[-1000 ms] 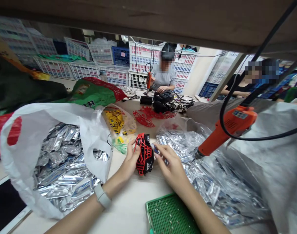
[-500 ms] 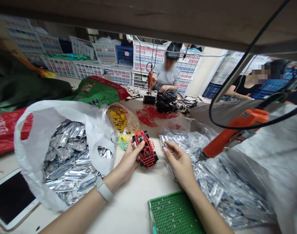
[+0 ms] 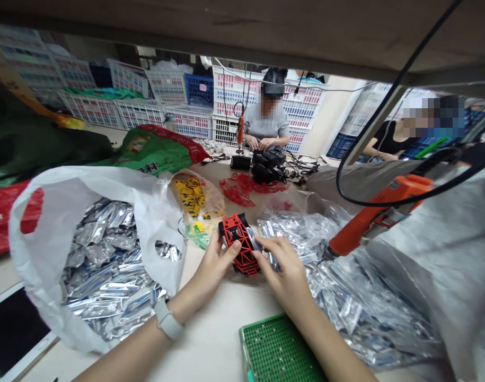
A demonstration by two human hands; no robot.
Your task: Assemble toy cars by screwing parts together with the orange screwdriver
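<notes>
My left hand [image 3: 216, 262] is closed round a toy car [image 3: 242, 246] with a red lattice frame and black wheels, its thumb lying on the frame. Against the car's right side, my right hand [image 3: 282, 265] pinches a flat shiny silver-and-blue piece [image 3: 255, 240]. Part of that piece is hidden by the fingers. Similar silver pieces [image 3: 337, 286] fill a clear plastic bag close to my right hand.
A white bag [image 3: 147, 212] of silver pieces stands left. An orange electric screwdriver [image 3: 357, 233] hangs at right with its cable. A green tray [image 3: 282, 350] of tiny parts, a tablet [image 3: 17, 329], red frames [image 3: 246, 188] and yellow parts [image 3: 190, 195] surround the hands. Two people work beyond.
My right hand has moved left from beside the bag to the car, bringing the silver-and-blue piece against its side. The car has turned slightly in my left hand.
</notes>
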